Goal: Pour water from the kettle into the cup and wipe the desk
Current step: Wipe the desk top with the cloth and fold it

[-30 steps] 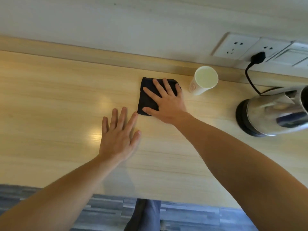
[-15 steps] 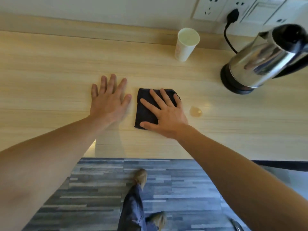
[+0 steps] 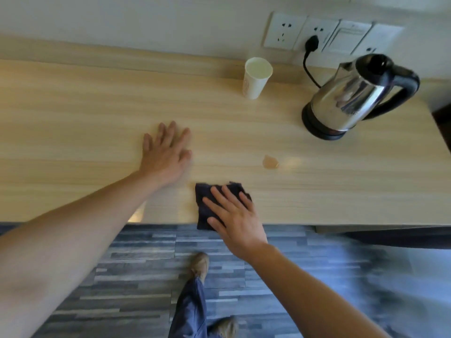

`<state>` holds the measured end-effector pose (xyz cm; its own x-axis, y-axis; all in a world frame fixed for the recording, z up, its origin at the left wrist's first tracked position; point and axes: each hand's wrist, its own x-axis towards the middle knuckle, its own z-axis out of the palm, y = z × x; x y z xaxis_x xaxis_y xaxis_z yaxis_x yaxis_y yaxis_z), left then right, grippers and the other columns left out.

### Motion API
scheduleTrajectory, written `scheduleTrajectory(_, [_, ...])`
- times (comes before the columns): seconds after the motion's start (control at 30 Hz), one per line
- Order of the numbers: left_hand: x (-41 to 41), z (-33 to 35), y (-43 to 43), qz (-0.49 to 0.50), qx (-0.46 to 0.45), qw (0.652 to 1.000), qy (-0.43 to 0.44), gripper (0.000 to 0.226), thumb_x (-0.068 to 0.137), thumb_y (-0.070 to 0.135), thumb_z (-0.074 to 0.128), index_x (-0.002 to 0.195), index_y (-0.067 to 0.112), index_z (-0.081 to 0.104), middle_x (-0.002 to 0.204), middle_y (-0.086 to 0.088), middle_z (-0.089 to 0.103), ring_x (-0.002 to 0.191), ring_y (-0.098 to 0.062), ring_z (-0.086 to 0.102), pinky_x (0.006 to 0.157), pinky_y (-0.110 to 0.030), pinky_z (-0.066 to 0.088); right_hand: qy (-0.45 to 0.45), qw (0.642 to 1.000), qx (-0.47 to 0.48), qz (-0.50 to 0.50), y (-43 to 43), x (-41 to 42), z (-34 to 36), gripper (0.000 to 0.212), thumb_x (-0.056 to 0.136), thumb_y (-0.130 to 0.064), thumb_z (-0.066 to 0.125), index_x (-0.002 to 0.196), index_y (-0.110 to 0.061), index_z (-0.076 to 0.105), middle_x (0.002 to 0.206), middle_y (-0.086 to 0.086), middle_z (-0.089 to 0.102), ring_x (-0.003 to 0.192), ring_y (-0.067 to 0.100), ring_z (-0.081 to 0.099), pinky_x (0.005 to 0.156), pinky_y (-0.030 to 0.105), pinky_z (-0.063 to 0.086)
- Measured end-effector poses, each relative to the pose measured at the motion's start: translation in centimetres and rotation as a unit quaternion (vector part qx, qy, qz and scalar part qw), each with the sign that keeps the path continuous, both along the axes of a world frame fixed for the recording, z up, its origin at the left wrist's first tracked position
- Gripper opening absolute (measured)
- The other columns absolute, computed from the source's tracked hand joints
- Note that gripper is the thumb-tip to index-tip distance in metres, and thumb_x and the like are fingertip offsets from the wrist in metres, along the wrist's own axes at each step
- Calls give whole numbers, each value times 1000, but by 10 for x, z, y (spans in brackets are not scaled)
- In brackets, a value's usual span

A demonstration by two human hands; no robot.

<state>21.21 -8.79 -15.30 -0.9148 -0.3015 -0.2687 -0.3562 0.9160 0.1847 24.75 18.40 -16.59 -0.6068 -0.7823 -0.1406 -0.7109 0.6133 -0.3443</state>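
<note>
My right hand [image 3: 234, 215] lies flat, fingers spread, on a folded dark cloth [image 3: 206, 203] at the front edge of the light wooden desk [image 3: 73, 118]; the cloth's near end hangs over the edge. My left hand [image 3: 166, 152] rests flat on the desk, fingers apart, to the left of the cloth and farther back. A small water puddle [image 3: 269, 162] sits on the desk to the right of the cloth, apart from it. A white paper cup [image 3: 256, 80] with liquid in it stands near the wall. A steel kettle [image 3: 353, 98] with a black handle stands on its base at the right.
Wall sockets [image 3: 317, 32] sit above the desk, with the kettle's black plug and cord [image 3: 308, 62] running down to the base. The desk's right edge [image 3: 439, 132] is just past the kettle. Below the front edge are grey plank flooring and my legs and shoes [image 3: 200, 267].
My right hand has dragged the cloth from near the wall back to the desk's front edge. My left hand stays flat on the desk. The view has pulled back, showing the puddle.
</note>
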Motion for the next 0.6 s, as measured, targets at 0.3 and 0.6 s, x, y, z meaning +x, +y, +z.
scheduleTrajectory(0.3, [-33, 3, 54, -2, 53, 999, 0, 63, 107, 55, 11, 165, 39, -6, 176, 1, -16, 162, -26, -15, 130, -59, -2, -527, 759, -255, -285, 31, -3, 71, 36, 106, -40, 53, 126, -20, 74, 125, 0, 77, 126, 22, 67, 105, 35, 49])
scheduleTrajectory(0.6, [-34, -10, 59, 10, 26, 1000, 11, 65, 105, 55, 10, 166, 35, -3, 176, -2, -8, 163, -29, -10, 129, -62, 0, -281, 888, -251, -263, -18, -199, 125, 24, 112, -27, 45, 116, -27, 68, 94, -15, 77, 89, -3, 68, 79, 13, 49])
